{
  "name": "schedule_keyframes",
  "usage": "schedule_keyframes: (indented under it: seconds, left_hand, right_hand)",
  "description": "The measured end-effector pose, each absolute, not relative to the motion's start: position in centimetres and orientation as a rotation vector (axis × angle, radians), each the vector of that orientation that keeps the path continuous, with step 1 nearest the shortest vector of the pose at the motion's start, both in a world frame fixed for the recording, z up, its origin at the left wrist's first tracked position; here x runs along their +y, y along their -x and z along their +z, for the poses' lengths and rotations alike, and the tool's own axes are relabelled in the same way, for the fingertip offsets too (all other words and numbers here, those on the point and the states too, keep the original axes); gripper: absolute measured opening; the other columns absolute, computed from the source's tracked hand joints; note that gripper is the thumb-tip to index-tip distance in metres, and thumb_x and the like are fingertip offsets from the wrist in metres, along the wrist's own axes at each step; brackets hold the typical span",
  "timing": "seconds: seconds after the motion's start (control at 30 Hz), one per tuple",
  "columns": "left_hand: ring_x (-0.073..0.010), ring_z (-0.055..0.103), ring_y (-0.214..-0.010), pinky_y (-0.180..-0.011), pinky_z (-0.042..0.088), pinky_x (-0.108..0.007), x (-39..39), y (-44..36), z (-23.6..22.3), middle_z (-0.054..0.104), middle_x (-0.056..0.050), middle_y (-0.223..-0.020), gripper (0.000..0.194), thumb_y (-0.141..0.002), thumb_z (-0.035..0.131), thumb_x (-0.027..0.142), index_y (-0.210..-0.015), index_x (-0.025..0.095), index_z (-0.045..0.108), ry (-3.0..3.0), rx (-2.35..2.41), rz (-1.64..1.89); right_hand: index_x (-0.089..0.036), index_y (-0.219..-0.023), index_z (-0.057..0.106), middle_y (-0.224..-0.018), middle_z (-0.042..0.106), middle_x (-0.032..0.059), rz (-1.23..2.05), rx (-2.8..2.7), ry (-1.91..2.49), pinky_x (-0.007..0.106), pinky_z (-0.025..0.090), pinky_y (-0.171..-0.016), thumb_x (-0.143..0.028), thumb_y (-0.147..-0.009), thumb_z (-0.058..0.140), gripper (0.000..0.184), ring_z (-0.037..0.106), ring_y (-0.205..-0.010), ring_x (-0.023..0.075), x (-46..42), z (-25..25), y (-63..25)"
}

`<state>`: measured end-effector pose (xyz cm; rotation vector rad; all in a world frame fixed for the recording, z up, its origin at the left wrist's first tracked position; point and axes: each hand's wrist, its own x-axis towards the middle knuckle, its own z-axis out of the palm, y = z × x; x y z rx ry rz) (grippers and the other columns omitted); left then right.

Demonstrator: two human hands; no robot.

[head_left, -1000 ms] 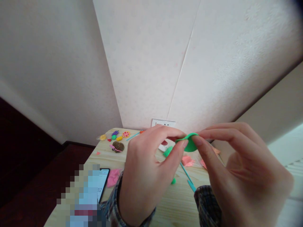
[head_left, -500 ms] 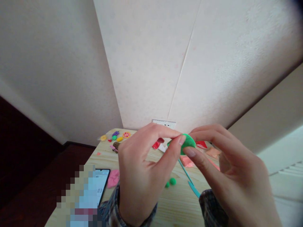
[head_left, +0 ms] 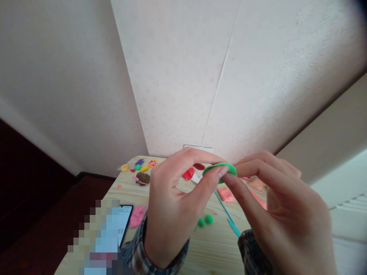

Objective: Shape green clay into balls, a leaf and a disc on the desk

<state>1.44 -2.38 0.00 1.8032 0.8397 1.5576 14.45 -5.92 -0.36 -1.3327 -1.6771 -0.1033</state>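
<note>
A flattened green disc of modelling clay (head_left: 215,167) is pinched above the table by both hands. My left hand (head_left: 179,198) grips it between thumb and fingers on the left and front. My right hand (head_left: 282,208) pinches its right edge, thumb below. Fingertips cover part of the disc. Under the hands on the tabletop lie small green clay balls (head_left: 209,219) and a teal modelling tool (head_left: 234,228). Beside my left wrist is a lump of pink clay (head_left: 138,216).
Small fruit-shaped pieces (head_left: 145,168) and a brown clay figure (head_left: 142,178) sit at the table's far left. Red clay (head_left: 188,173) and salmon clay (head_left: 226,194) lie behind the hands. A phone (head_left: 126,221) rests at the left edge. Walls rise behind the table (head_left: 212,252).
The disc has turned in the fingers, from showing its round face to lying flatter, more edge-on. Both hands keep holding it, with fingers slightly shifted.
</note>
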Motion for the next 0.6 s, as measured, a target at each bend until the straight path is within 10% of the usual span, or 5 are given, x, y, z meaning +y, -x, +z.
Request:
schedule_keyframes:
  seconds: [0.6]
  left_hand:
    - [-0.0129,0.067,-0.076,-0.070,0.056,-0.024,-2.06,-1.58,-0.49,0.069,0.001,-0.080,0.007,-0.080,0.063,0.014,-0.081,0.020,0.066,-1.806,0.858,1.647]
  right_hand:
    - [-0.022,-0.076,0.057,-0.075,0.062,-0.0014,-0.295,-1.694,1.301,0.039,0.030,-0.084,-0.026,-0.088,0.055,0.013,0.056,-0.073,0.0167,-5.39,-0.66,-14.59]
